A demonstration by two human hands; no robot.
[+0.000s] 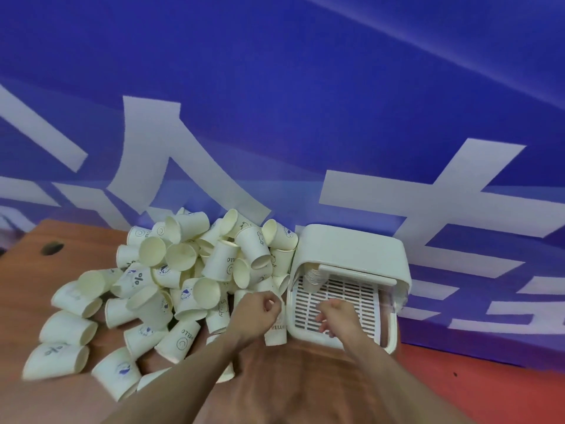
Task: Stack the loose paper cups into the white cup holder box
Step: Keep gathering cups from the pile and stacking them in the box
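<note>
Gripping an upright "HELLO" paper cup (276, 330) in curled fingers, the left hand (256, 313) sits just beside the white cup holder box (351, 255) on the table (305, 371). The right hand (337, 316), fingers loosely spread, hovers over the box's slotted tray (345, 289). Loose cups (171, 280) are heaped further left; nested cups (315, 278) stand inside the box.

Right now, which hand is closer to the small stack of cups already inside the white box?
The right hand. It is over the slatted tray of the white box, just in front of the stack of cups. The left hand is outside the box, gripping a cup beside the pile.
</note>
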